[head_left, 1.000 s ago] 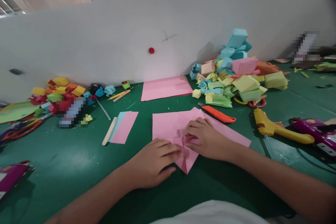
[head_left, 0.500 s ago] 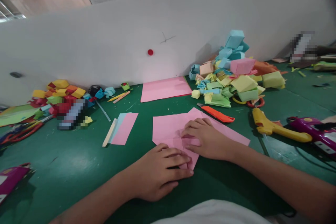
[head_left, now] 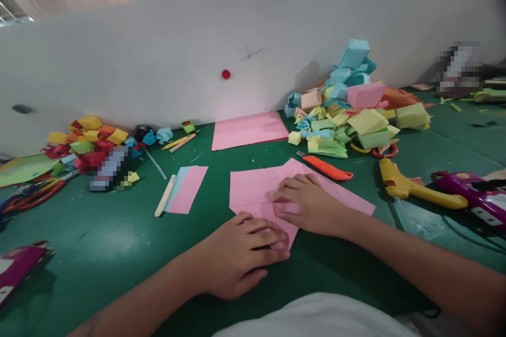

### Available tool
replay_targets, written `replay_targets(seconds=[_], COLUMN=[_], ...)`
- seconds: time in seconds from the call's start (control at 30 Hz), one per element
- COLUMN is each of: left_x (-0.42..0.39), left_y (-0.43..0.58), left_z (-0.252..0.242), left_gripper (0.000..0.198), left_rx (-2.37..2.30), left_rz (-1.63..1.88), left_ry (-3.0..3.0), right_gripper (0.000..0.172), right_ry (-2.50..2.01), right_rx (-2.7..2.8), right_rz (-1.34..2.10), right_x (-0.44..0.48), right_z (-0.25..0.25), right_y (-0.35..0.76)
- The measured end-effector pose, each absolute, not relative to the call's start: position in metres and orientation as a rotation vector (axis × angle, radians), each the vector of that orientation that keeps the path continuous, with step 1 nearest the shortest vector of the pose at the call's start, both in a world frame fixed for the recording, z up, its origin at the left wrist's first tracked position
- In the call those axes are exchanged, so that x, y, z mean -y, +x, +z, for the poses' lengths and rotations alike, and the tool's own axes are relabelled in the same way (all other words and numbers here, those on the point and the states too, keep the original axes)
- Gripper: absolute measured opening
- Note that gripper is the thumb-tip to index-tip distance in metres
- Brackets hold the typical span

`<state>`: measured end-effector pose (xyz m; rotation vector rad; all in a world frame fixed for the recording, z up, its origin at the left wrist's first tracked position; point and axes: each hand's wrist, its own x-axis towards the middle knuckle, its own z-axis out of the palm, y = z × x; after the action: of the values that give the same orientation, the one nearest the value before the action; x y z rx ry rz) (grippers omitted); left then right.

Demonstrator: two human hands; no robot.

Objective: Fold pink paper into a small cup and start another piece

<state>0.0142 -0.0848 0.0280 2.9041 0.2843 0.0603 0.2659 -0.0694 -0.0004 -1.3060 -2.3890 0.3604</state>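
A partly folded pink paper sheet (head_left: pixel 253 185) lies on the green table in front of me, with creases and a folded-in part near its middle. My left hand (head_left: pixel 241 255) rests on its lower corner, fingers spread and laid over the paper. My right hand (head_left: pixel 306 202) presses down near the middle crease, fingers apart and slightly bent. Both palms hide some of the folds beneath. Just beyond the sheet's upper right edge is an orange utility knife (head_left: pixel 326 167).
Paper strips (head_left: pixel 188 190) and a wooden stick (head_left: pixel 165 196) lie left. More pink paper (head_left: pixel 249 130) lies against the white partition (head_left: pixel 166 63). Folded paper pieces are heaped right (head_left: pixel 367 116) and left (head_left: pixel 90 134). A yellow glue gun (head_left: pixel 419 189) and purple power strip (head_left: pixel 474 192) sit right.
The view has tilted slightly, so everything sits a little higher in the picture. Both hands stay on the pink sheet in nearly the same pose.
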Motion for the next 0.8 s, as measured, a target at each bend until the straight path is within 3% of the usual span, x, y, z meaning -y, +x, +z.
replay_targets(seconds=[0.8], left_x=[0.0851], left_y=[0.0135], left_z=[0.0295], left_gripper=[0.053], left_rx=[-0.315], left_rz=[-0.008], left_ry=[2.885], right_gripper=[0.023], right_ry=[-1.376], right_rx=[2.392], right_rz=[0.274], right_x=[0.0729], right_z=[-0.0003], right_y=[0.2626])
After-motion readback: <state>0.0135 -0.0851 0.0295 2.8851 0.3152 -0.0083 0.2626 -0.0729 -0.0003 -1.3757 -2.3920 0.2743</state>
